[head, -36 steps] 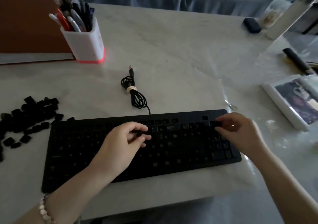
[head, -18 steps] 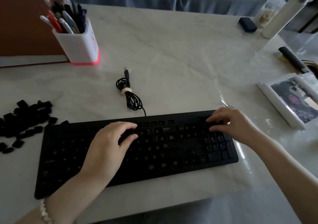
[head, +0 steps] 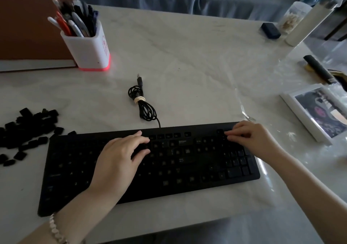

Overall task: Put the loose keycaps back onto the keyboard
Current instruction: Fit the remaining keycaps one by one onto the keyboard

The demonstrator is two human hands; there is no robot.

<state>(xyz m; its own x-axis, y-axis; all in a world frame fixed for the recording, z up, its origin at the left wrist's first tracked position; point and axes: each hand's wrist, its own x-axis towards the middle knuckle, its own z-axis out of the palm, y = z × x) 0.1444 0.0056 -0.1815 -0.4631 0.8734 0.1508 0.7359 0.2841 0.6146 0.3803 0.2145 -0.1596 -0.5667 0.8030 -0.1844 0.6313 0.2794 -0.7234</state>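
Observation:
A black keyboard [head: 187, 170] lies across the near part of the white table, with many keys missing, mostly on its left half. A pile of loose black keycaps [head: 28, 129] sits on the table off the keyboard's far left corner. My left hand [head: 120, 157] lies flat over the upper middle rows, its straight fingers pressing down near the number row. My right hand [head: 251, 138] rests on the far right corner, fingertips pressing keys above the numpad. No keycap shows in either hand.
The keyboard's coiled cable [head: 142, 103] lies just behind it. A white pen holder [head: 88, 45] and a brown book [head: 28, 28] stand far left. A photo frame [head: 319, 112], a black marker [head: 319, 69], a small black box [head: 270, 30] and a white bottle [head: 309, 22] sit right.
My left hand went from pinching a keycap above the middle rows to pressing flat on them. My right hand's fingers straightened and press at the keyboard's far right corner.

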